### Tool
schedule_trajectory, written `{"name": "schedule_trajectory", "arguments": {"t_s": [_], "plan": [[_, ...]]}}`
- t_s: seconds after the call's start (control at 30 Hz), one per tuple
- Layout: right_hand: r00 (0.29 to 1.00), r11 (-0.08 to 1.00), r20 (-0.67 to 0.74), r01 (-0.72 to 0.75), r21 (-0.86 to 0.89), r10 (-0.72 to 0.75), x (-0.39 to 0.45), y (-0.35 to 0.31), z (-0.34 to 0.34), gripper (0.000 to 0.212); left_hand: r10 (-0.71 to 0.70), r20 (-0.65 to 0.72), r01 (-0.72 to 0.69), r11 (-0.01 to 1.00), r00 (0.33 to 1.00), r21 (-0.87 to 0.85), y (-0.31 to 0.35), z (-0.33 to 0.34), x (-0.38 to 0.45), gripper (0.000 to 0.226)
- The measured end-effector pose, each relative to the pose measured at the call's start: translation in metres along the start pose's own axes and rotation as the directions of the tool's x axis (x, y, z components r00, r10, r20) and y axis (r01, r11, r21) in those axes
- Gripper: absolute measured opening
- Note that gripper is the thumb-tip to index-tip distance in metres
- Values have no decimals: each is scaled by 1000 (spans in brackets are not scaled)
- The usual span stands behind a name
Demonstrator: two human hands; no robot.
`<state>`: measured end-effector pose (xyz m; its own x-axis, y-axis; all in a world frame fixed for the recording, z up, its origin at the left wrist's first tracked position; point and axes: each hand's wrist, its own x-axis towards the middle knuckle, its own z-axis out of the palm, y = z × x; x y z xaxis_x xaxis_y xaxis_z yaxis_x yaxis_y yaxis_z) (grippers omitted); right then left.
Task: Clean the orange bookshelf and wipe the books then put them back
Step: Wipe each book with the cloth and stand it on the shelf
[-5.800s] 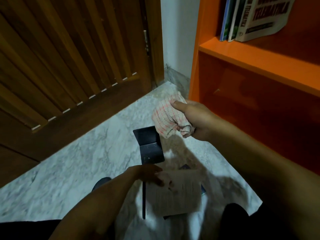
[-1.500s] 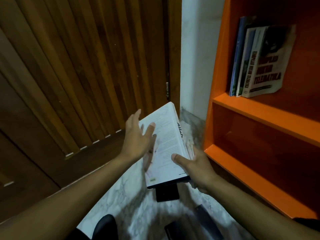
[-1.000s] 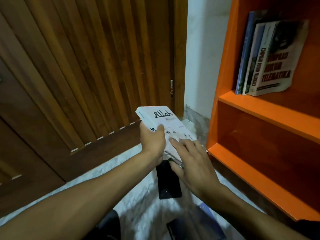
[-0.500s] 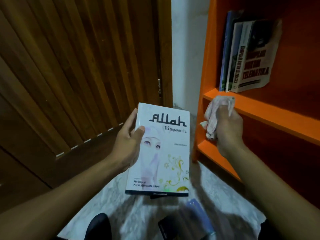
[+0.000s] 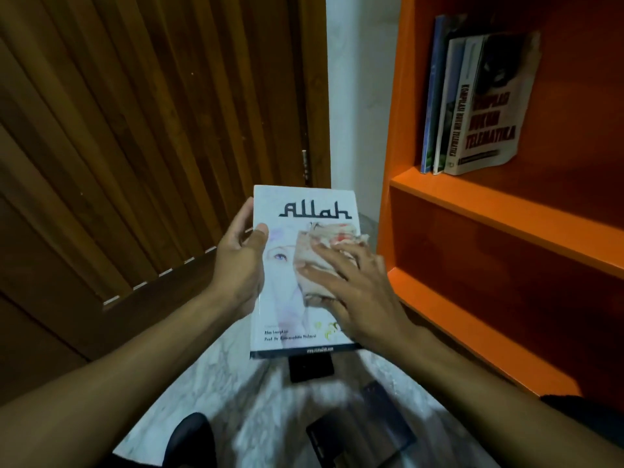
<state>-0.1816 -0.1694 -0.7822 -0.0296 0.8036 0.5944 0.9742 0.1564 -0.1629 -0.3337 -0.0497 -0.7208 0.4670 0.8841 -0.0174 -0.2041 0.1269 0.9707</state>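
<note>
White book [image 5: 297, 298] | left hand [image 5: 239, 265] grips its left edge | right hand [image 5: 354, 292] fingers spread, pressing cloth [image 5: 320, 255] on cover | orange bookshelf [image 5: 472, 204] just right | dark floor items below blurred.

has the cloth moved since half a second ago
Yes. The cloth left the orange bookshelf edge and now lies leftward on the white book cover.

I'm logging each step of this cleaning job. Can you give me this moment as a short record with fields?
left hand: left hand grips the white paperback book by its left edge, cover facing up
right hand: right hand presses a crumpled pale checked cloth flat against the cover
shelf: orange bookshelf, three upright books on the upper board
floor: white marble floor with dark flat items lying on it
</note>
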Motion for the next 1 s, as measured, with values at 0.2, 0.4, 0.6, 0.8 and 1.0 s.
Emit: {"name": "schedule_trajectory", "arguments": {"t_s": [0.2, 0.4, 0.6, 0.8, 1.0], "plan": [[971, 972, 105, 201, 122, -214, -26, -10, 22, 63, 4, -173, -16, 998, 985, -66, 9, -31, 21, 53], [925, 903, 175, 266, 338, -338, -31, -22, 15, 47, 31, -280, -34, 999, 960, -4, 8, -50, 26, 50], [981, 823, -46, -134, 552, 190, 1, -4, -10, 55, 17, -156, -8, 998, 988, 59, 4, -51, 16, 49], [879, 865, -255, -275, 420, 404, 51, 12, -12, 47, -42, 101, 28, 989, 994, 144, -10, -13, -4, 45], [968, 952, 0, -245, 183, 249, 49, -3, 17, 46, 70, 115, -88, 982, 991, 167, -29, 18, -4, 42]]}}
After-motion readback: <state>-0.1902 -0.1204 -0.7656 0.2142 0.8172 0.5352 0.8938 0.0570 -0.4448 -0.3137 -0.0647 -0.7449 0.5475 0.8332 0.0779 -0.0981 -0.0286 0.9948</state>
